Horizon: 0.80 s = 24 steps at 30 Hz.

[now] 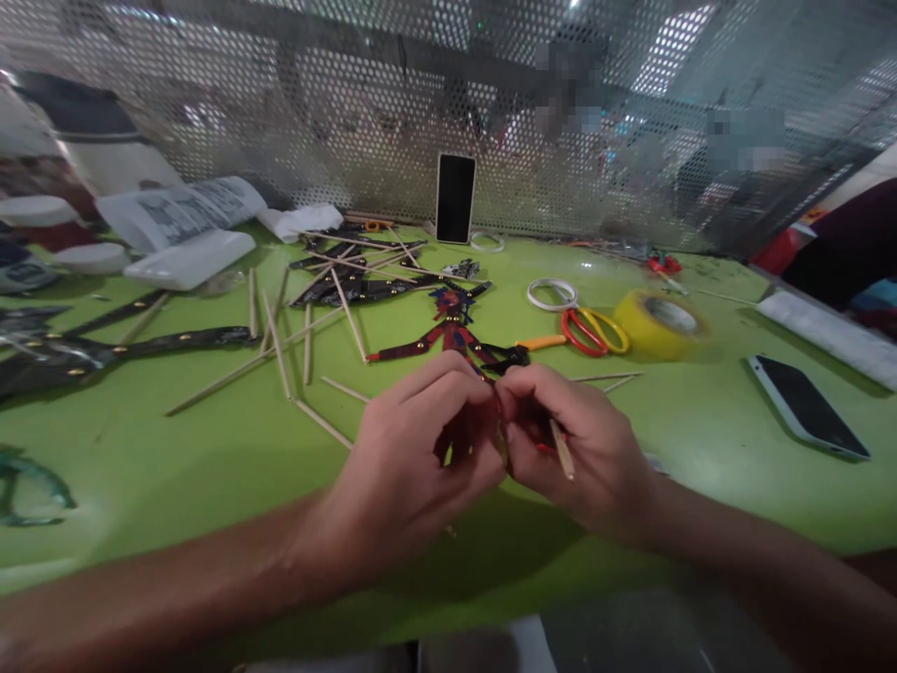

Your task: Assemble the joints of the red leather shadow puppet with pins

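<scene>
A jointed puppet (419,347), red and dark blue with small brass-coloured fasteners at its joints, lies with its head pointing away from me. My left hand (417,449) pinches its lower part from the left. Closed fingertips of my right hand (589,449) meet the left ones on the same part. Also in the right hand is a thin wooden stick (562,453), its end poking out past the fingers. Exactly what lies between the fingertips is hidden. Beyond the right hand are scissors (583,333) with red and yellow handles.
Several wooden sticks (277,346) lie left of the puppet, near dark jointed puppets (364,280). A phone (455,198) stands against the perforated metal screen (336,121). Rightward are white tape (552,293), yellow tape (655,324) and another phone (809,407) on the green table (210,467).
</scene>
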{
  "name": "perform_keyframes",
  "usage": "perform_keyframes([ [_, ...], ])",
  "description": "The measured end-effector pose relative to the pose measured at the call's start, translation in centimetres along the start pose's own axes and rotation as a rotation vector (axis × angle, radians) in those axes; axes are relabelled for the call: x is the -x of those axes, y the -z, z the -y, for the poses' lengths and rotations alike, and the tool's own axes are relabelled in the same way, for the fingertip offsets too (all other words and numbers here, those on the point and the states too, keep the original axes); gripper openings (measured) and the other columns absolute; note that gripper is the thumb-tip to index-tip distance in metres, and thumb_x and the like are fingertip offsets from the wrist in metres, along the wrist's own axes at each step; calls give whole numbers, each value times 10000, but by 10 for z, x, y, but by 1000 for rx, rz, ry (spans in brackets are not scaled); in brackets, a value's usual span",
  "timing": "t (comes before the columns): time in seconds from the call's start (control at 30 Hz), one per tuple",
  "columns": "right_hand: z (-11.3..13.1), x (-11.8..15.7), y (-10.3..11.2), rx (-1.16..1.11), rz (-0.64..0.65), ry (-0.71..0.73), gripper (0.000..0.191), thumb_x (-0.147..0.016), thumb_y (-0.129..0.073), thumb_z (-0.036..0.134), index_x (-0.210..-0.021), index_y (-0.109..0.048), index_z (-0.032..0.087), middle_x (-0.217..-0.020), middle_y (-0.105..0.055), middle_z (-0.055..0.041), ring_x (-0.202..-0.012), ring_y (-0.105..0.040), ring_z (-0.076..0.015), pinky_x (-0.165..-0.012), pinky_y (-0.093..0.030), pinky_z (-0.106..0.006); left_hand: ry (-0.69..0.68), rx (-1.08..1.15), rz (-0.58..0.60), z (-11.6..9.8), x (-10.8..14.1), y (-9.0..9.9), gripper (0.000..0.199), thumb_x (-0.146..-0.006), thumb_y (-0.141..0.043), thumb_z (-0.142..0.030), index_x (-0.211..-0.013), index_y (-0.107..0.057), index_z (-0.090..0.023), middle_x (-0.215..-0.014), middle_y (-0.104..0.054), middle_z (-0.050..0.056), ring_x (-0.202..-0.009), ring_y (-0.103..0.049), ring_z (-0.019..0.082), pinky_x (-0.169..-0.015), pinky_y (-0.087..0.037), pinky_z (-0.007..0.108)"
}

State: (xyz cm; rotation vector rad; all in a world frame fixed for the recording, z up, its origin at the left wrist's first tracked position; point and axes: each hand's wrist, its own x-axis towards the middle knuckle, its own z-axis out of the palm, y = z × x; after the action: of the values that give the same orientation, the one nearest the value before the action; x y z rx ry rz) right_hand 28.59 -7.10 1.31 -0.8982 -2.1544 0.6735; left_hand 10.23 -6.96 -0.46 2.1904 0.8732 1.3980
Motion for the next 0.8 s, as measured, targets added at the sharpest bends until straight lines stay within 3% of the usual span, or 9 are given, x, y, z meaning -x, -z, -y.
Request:
perform_keyframes([
  [0.2,-4,-2,0,116,-10,66,108,-878,-616,187,-897,-511,200,-675,-467,87,-531,-387,-51,-543,-334,-195,49,19,10,0,0,-2,144,-753,-548,13,-727,-571,-127,-706,-535,-18,-602,-477,56,-525,-398,160],
  [0.3,-4,-2,8,159,45,76,134,-891,-630,202,-944,-507,207,-730,-521,71,-590,-445,-67,-587,-363,-203,-59,-8,0,6,1,1,158,-756,-561,38,-764,-581,-119,-746,-541,-13,-617,-483,47,-544,-411,151],
  [0.47,0,-7,34,347,152,55,196,-1002,-552,350,-1137,-565,210,-1044,-586,-38,-847,-568,-137,-717,-436,-254,-230,-129,-45,20,-3,12,155,-791,-637,37,-866,-611,-97,-834,-583,12,-648,-497,41,-581,-436,157],
  [0.57,0,-9,39,451,143,101,233,-1048,-445,328,-1146,-630,226,-1012,-560,-38,-781,-567,-131,-695,-448,-268,-283,-214,-35,24,-5,15,148,-804,-639,35,-880,-622,-91,-843,-605,21,-681,-513,53,-603,-447,171],
  [0.67,-2,-9,35,612,113,151,297,-1047,-436,282,-1290,-597,224,-1036,-573,-62,-789,-582,-154,-667,-456,-281,-337,-291,-29,24,-6,15,132,-814,-619,25,-870,-634,-93,-827,-625,27,-689,-533,70,-589,-456,191],
  [0.8,1,-10,30,710,159,162,424,-1062,-363,396,-1347,-566,157,-1050,-602,-108,-868,-614,-217,-647,-468,-307,-377,-381,-62,21,-6,14,130,-809,-625,6,-861,-644,-111,-815,-646,21,-676,-565,82,-591,-482,212],
])
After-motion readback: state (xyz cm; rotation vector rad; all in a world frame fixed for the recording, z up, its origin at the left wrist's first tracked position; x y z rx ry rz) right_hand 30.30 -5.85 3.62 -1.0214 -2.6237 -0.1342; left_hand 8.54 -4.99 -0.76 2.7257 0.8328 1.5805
